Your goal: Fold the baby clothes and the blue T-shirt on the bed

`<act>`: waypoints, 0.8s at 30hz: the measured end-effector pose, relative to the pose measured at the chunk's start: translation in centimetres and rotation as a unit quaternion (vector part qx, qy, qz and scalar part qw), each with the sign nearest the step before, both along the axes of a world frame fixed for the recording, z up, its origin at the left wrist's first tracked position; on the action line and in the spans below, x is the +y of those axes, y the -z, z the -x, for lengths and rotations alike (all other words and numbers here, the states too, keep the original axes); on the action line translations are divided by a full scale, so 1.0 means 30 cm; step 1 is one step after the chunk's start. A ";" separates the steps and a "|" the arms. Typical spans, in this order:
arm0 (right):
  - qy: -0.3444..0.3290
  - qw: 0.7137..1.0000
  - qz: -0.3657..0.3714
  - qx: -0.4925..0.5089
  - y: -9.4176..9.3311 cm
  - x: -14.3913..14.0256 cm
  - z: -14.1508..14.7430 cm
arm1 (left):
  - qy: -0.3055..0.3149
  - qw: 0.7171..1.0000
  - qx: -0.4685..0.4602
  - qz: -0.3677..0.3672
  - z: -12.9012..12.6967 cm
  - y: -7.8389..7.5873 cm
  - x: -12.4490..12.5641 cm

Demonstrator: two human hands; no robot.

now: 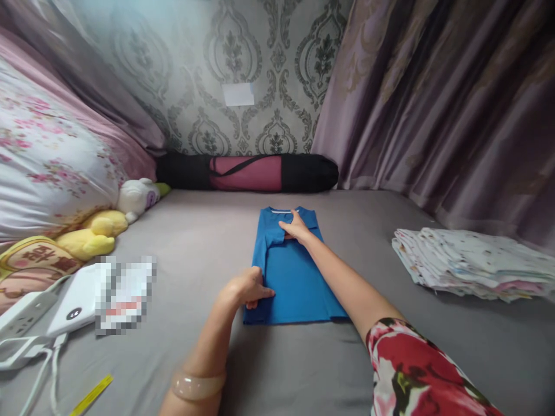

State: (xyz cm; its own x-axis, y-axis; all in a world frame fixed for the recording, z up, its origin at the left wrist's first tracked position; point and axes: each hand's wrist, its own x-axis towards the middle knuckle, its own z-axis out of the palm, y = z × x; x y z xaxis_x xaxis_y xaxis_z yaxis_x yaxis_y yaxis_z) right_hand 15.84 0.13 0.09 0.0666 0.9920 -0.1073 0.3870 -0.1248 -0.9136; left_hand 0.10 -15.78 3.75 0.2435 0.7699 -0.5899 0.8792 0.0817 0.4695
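Note:
A blue shirt [299, 283] lies on the grey bed with its collar toward the wall. Its sides are folded inward, and a sleeve lies across the upper part. My left hand [254, 287] is at the shirt's lower left edge, fingers curled and thumb across the cloth, pinching the folded side. Just below the collar, my right hand [297, 227] rests on the sleeve with thumb and fingers apart. Part of the shirt's right side is hidden by my right forearm.
A stack of folded patterned cloths [468, 263] sits at right. On the left are a power strip [28, 312], a white power bank [76, 303], cables, a yellow strip [92, 396] and plush toys [89, 234]. A black and pink rolled bag [247, 173] lies along the wall.

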 end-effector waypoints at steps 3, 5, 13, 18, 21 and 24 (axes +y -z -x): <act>-0.063 0.998 -0.019 -0.025 -0.011 -0.013 -0.004 | -0.014 1.000 0.006 0.013 -0.008 -0.006 -0.003; -0.094 0.993 -0.040 -0.055 -0.020 -0.012 -0.010 | -0.027 0.999 0.004 0.025 -0.012 -0.014 -0.006; -0.169 0.970 -0.094 -0.146 -0.058 0.045 -0.031 | -0.062 0.991 -0.103 0.053 0.016 -0.068 -0.015; -0.192 0.962 -0.133 -0.143 -0.057 0.080 -0.025 | -0.070 0.984 -0.153 0.056 0.010 -0.065 -0.010; -0.195 0.955 -0.146 -0.168 -0.052 0.093 -0.024 | -0.079 0.976 -0.195 0.056 -0.004 -0.056 -0.009; -0.209 0.938 -0.147 -0.236 -0.060 0.080 -0.032 | -0.059 0.973 -0.210 0.071 -0.001 -0.043 -0.008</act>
